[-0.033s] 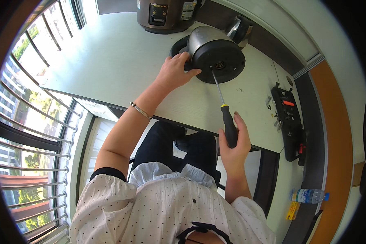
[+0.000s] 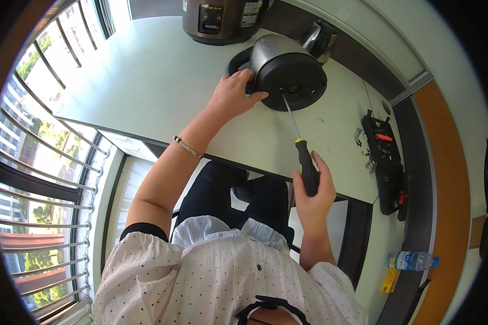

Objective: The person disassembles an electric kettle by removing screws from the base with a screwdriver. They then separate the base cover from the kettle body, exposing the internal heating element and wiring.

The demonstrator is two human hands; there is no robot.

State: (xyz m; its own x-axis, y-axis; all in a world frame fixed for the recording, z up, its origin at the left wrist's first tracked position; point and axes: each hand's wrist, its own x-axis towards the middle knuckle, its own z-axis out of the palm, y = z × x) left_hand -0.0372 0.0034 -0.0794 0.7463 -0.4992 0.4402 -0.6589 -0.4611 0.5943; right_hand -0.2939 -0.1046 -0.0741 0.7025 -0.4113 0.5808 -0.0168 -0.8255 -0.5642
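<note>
An electric kettle point(image 2: 271, 50) of brushed metal lies on its side on the white table, its round black base facing me. My left hand point(image 2: 234, 96) grips it where the black handle meets the base, the thumb by the base's edge. In my right hand point(image 2: 315, 187) is a screwdriver point(image 2: 308, 168) with a black and yellow handle, held between thumb and fingers. Its thin shaft slants up to the base, and the tip sits at a small hole left of the central connector. Whether a screw is in that hole is too small to tell.
A brown cooker point(image 2: 222, 21) stands at the back, and a shiny pot-like vessel point(image 2: 318, 40) is behind the kettle. To the right lie an open black tool case point(image 2: 382, 157) and small metal bits point(image 2: 370, 162). A water bottle point(image 2: 412, 261) lies beside a yellow box point(image 2: 390, 280).
My right hand and the screwdriver's handle have shifted very slightly to the right. The tip, the kettle and my left hand stay where they were.
</note>
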